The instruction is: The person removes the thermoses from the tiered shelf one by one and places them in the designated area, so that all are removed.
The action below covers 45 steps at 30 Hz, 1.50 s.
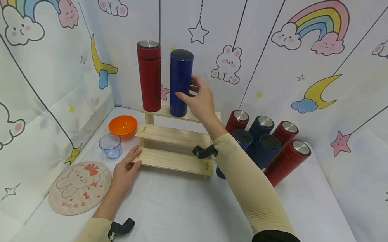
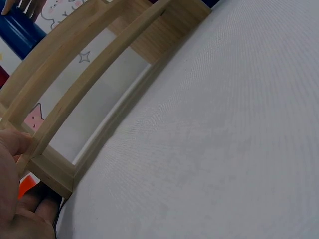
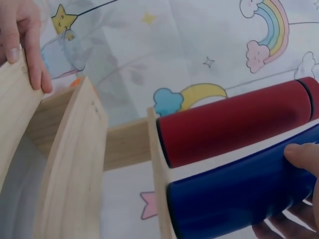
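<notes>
A three-tier wooden rack (image 1: 175, 134) stands in the middle of the table. On its top tier, at the left, a red thermos (image 1: 150, 80) stands upright. Beside it is a blue thermos (image 1: 180, 77), its base at the top board. My right hand (image 1: 201, 100) holds that blue thermos from the right side, thumb in front and fingers round the back. In the right wrist view the blue thermos (image 3: 239, 184) lies parallel to the red one, with a narrow gap between. My left hand (image 1: 123, 174) grips the left end of the rack's lowest tier, thumb and fingers on either side of the wood.
Several red and blue thermoses (image 1: 262, 143) stand grouped right of the rack, partly behind my right forearm. Left of the rack are an orange bowl (image 1: 123, 126), a clear bluish glass cup (image 1: 111, 146) and a round rabbit-print mat (image 1: 80, 188). Printed cloth (image 1: 257, 45) walls the table.
</notes>
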Available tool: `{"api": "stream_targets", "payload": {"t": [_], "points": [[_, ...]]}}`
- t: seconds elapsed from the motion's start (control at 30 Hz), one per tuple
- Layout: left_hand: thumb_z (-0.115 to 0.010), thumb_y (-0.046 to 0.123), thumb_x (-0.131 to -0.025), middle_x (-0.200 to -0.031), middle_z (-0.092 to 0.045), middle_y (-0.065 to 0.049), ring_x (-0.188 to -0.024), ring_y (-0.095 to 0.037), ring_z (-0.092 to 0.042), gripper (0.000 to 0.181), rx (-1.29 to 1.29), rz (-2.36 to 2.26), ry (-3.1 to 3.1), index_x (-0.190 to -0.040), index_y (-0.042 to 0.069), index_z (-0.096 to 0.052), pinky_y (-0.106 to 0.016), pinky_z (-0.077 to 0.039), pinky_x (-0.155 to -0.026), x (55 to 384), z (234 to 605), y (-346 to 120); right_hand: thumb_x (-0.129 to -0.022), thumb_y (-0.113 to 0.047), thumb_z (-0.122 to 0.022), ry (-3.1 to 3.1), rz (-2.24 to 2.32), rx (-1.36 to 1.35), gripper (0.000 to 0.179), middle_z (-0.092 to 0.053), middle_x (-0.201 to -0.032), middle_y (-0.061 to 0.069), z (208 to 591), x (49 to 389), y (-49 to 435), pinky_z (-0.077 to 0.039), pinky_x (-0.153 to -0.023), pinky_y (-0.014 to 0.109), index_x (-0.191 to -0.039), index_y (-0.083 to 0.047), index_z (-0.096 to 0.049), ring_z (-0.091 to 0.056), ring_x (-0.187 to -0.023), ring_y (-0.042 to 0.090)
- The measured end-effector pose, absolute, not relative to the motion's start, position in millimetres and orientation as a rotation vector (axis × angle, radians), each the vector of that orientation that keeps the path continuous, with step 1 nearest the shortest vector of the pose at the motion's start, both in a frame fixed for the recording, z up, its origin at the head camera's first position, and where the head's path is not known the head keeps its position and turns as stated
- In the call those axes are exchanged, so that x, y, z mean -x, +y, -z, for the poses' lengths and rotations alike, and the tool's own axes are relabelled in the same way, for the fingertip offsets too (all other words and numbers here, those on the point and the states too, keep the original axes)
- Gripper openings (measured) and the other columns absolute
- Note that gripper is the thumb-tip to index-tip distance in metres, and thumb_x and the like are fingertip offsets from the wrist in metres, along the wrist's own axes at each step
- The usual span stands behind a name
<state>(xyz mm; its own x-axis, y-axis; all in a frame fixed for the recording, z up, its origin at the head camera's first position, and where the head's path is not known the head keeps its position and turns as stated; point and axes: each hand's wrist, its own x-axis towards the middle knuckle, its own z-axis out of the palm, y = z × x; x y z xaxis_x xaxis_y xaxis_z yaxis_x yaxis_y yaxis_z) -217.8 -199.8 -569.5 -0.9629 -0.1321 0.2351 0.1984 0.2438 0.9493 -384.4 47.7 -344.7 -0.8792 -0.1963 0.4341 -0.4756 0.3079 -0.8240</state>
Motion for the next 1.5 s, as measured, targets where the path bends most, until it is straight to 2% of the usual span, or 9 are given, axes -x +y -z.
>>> {"api": "stream_targets", "payload": {"t": [0.37, 0.67, 0.87, 1.07, 1.3, 1.5], "points": [[-0.064, 0.006, -0.110, -0.170, -0.044, -0.004, -0.158, -0.025, -0.037, 0.046, 0.073, 1.781, -2.241, -0.156, 0.005, -0.059, -0.006, -0.040, -0.104, 217, 571, -200, -0.096, -0.022, -0.087, -2.288, -1.595, -0.612, 0.067, -0.065, -0.148, 0.006, 345, 373, 52, -0.057, -0.103, 0.031, -0.154, -0.009, -0.056, -0.066, -0.129, 0.020], [-0.064, 0.005, -0.110, -0.170, -0.044, -0.006, -0.157, -0.027, -0.037, 0.046, 0.065, 1.776, -2.241, -0.155, 0.003, -0.059, -0.006, -0.042, -0.102, 217, 570, -199, -0.094, -0.019, -0.088, -2.225, -1.612, -0.652, 0.065, -0.067, -0.144, 0.005, 342, 353, 60, -0.059, -0.102, 0.040, -0.152, -0.011, -0.059, -0.068, -0.126, 0.021], [-0.064, 0.007, -0.110, -0.170, -0.044, -0.003, -0.157, -0.024, -0.038, 0.046, 0.053, 1.774, -2.246, -0.156, 0.004, -0.059, -0.007, -0.043, -0.101, 218, 570, -199, -0.093, -0.018, -0.089, -2.190, -1.631, -0.702, 0.066, -0.068, -0.143, 0.004, 340, 335, 66, -0.059, -0.103, 0.046, -0.152, -0.011, -0.059, -0.068, -0.125, 0.021], [-0.064, 0.005, -0.109, -0.170, -0.044, -0.006, -0.157, -0.027, -0.038, 0.046, 0.046, 1.764, -2.248, -0.155, 0.003, -0.059, -0.007, -0.044, -0.099, 219, 571, -199, -0.093, -0.015, -0.089, -2.170, -1.627, -0.735, 0.065, -0.069, -0.141, 0.004, 343, 320, 75, -0.060, -0.102, 0.045, -0.151, -0.010, -0.060, -0.069, -0.123, 0.020], [-0.064, 0.006, -0.109, -0.169, -0.045, -0.008, -0.157, -0.028, -0.037, 0.046, 0.047, 1.760, -2.249, -0.155, 0.002, -0.059, -0.006, -0.044, -0.099, 219, 571, -199, -0.092, -0.016, -0.089, -2.166, -1.619, -0.740, 0.064, -0.069, -0.141, 0.003, 346, 305, 88, -0.059, -0.101, 0.051, -0.150, -0.011, -0.061, -0.069, -0.123, 0.021], [-0.063, 0.007, -0.110, -0.170, -0.043, -0.004, -0.158, -0.025, -0.036, 0.047, 0.036, 1.749, -2.273, -0.157, 0.003, -0.057, -0.007, -0.043, -0.101, 220, 572, -200, -0.090, -0.015, -0.090, -2.169, -1.568, -0.715, 0.064, -0.070, -0.139, 0.004, 347, 293, 98, -0.061, -0.099, 0.044, -0.148, -0.010, -0.063, -0.070, -0.122, 0.023]]}}
